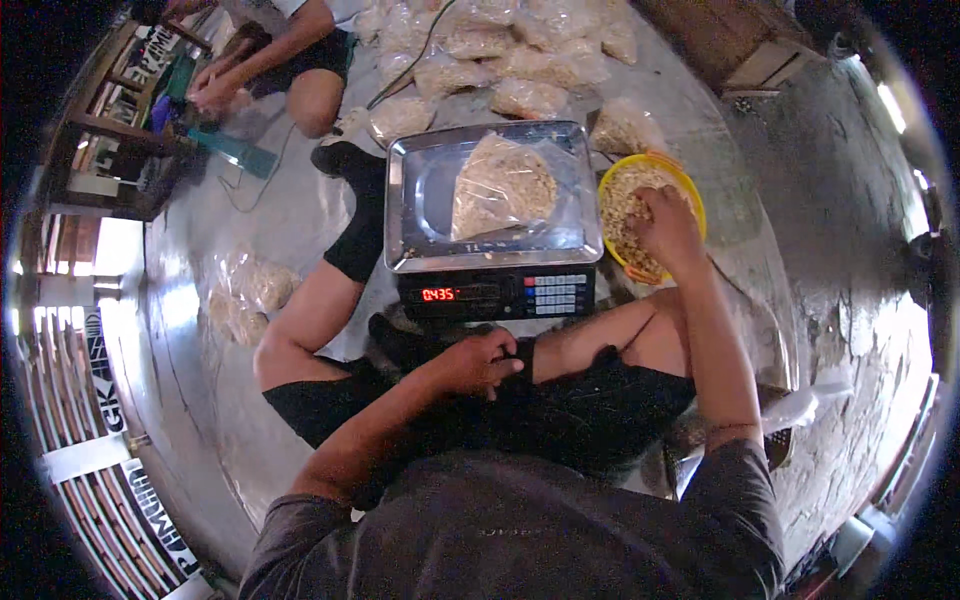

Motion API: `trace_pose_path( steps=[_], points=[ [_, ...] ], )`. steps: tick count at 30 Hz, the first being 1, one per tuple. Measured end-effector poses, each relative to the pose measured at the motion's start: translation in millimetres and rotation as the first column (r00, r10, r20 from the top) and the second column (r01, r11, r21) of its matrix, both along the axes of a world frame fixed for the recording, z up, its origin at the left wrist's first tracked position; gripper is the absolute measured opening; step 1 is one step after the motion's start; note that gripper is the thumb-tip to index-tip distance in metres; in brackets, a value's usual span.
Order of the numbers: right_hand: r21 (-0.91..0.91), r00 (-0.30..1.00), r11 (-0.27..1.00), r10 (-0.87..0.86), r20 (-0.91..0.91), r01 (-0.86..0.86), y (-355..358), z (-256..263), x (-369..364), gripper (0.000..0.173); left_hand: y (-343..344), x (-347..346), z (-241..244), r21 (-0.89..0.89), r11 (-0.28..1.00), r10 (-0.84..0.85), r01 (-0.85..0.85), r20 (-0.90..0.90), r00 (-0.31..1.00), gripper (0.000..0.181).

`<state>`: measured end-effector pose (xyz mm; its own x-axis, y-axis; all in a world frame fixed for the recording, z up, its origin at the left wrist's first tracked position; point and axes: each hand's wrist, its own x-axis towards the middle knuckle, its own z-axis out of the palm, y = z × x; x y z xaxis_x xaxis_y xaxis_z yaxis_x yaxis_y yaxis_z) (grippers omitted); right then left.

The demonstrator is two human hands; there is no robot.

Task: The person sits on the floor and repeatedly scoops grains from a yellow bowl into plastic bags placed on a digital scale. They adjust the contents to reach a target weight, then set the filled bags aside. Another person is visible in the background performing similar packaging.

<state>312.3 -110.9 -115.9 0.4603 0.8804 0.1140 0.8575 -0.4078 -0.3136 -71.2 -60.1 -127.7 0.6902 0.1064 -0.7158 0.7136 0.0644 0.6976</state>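
A clear plastic bag of pale, flaky bits [504, 187] lies on the steel tray [424, 259] of a digital scale. The scale's body [487, 292] faces me with a lit red display and a keypad. Right of the tray stands a yellow basin [699, 199] holding more of the loose pale pieces [624, 191]. My right hand [664, 225] is in the basin, its fingers down among the pieces; whether it grips any is hidden. My left hand [484, 364] rests over my lap in front of the scale, its fingers loosely bent, with nothing seen in it.
Many filled clear bags [525, 67] lie beyond the scale, one [626, 127] close behind the basin. More bags [251, 292] sit at the left. At the upper left another person's hands [214, 94] are by a teal device [236, 152] with a cable.
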Motion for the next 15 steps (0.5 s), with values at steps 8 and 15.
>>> trace_pose_path(
  steps=[8,15],
  points=[
    [0.064,0.997,0.996,0.059,-0.041,-0.056,-5.6,-10.2,22.1,0.029,4.3,-5.3,17.6,-0.086,0.996,0.039,-0.040,-0.004,0.999,0.036],
    [0.198,0.960,0.975,0.147,-0.237,-0.100,42.3,77.0,-44.1,0.029,3.3,-15.0,27.9,-0.014,1.000,0.012,-0.012,0.062,0.998,0.029]
  ],
)
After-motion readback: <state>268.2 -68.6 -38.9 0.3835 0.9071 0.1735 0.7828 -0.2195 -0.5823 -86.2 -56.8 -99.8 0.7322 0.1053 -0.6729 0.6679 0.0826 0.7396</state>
